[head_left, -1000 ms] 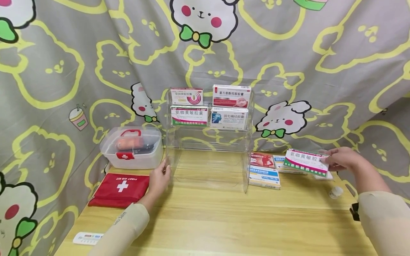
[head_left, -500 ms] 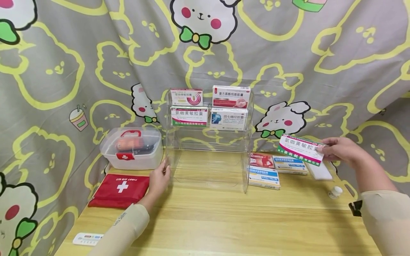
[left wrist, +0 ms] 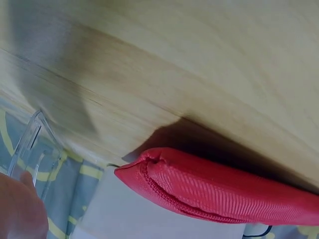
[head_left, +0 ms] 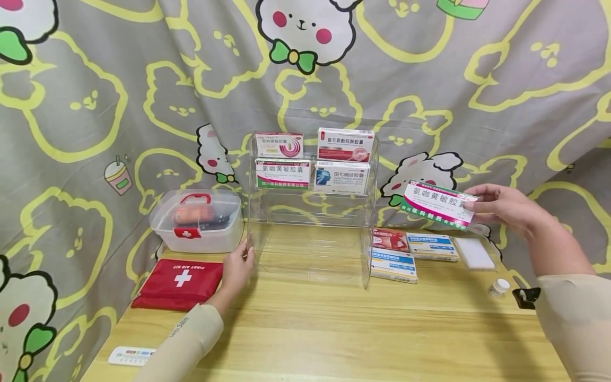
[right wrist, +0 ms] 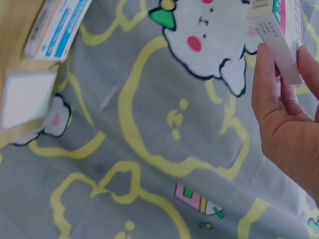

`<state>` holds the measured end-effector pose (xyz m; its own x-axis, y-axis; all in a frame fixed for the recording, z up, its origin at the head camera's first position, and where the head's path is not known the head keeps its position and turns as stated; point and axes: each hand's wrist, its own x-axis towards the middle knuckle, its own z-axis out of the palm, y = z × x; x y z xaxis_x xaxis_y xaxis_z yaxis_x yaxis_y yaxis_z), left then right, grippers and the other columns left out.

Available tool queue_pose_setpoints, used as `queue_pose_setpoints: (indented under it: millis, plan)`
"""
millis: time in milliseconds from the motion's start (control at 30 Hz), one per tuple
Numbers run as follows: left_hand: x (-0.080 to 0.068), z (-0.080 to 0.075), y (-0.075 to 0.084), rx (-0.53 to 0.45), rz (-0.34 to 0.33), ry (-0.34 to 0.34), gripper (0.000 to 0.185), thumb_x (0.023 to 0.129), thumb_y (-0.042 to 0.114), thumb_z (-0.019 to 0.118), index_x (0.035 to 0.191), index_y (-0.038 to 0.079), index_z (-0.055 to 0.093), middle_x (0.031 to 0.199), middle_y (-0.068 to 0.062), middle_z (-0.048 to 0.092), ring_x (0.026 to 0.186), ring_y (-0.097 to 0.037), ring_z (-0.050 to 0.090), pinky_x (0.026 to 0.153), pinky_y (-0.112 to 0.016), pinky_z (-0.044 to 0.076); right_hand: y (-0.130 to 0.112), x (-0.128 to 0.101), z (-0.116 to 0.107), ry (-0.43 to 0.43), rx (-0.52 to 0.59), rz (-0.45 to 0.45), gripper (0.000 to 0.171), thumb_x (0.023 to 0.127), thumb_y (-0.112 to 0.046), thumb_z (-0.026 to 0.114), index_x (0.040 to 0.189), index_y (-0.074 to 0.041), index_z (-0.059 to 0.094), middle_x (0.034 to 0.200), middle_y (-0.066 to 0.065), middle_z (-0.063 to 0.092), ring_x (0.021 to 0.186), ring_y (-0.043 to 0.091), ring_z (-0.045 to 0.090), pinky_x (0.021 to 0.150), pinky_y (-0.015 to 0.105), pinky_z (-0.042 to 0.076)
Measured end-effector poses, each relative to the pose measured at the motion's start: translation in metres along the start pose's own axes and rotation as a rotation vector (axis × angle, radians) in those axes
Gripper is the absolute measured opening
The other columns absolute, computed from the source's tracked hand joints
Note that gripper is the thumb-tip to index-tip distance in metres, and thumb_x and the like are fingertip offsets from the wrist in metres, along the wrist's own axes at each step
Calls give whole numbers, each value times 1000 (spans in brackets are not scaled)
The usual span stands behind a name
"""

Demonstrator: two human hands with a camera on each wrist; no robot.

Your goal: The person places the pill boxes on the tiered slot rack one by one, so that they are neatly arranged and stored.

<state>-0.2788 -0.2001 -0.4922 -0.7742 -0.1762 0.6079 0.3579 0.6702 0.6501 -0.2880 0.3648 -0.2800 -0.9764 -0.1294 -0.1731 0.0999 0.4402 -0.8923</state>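
My right hand (head_left: 501,209) pinches a white medicine box (head_left: 436,205) with pink and green bands by its right end. The box hangs tilted in the air, right of a clear acrylic tiered rack (head_left: 310,212). In the right wrist view my fingers (right wrist: 284,124) clasp the end of the box (right wrist: 281,35) in front of the curtain. My left hand (head_left: 238,265) grips the front edge of the rack's left wall. The rack's two upper tiers each carry two medicine boxes (head_left: 282,173); its lower tiers are bare. The left wrist view shows the rack edge (left wrist: 30,144) beside a fingertip (left wrist: 20,209).
Left of the rack stand a clear first-aid tub (head_left: 195,220) and a red first-aid pouch (head_left: 179,283), the pouch (left wrist: 214,191) close under my wrist. More medicine boxes (head_left: 393,263), a white pad (head_left: 474,253) and a small bottle (head_left: 499,287) lie right. A printed curtain hangs behind.
My right hand has lifted the pink-and-green box off the pile at the right, up and slightly left toward the rack. The left hand has stayed on the rack's wall.
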Motion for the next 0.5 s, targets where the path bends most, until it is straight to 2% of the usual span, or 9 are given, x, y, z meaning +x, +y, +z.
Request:
queue_pose_setpoints:
  millis: [133, 267, 500]
  plan:
    - [0, 0, 0, -35, -42, -22, 32, 82, -1, 63, 114, -3, 66, 92, -25, 69, 82, -36, 69, 67, -45, 57, -10, 0, 10, -12, 8, -15, 24, 88, -14, 65, 108, -22, 54, 99, -3, 55, 85, 10, 63, 78, 29, 56]
    - [0, 0, -1, -37, -43, -35, 31, 82, -1, 63, 112, -2, 67, 92, -24, 69, 82, -36, 69, 68, -45, 57, -22, 2, 22, -19, 28, -53, 29, 88, -15, 66, 114, -16, 51, 102, 0, 52, 87, 10, 63, 80, 29, 55]
    - [-1, -2, -1, -1, -52, -63, 28, 83, 2, 62, 111, 1, 67, 91, -22, 70, 84, -35, 69, 70, -45, 57, -45, 9, 50, -3, -78, -131, 44, 88, -22, 66, 123, -4, 46, 102, 0, 53, 88, 9, 60, 79, 26, 55]
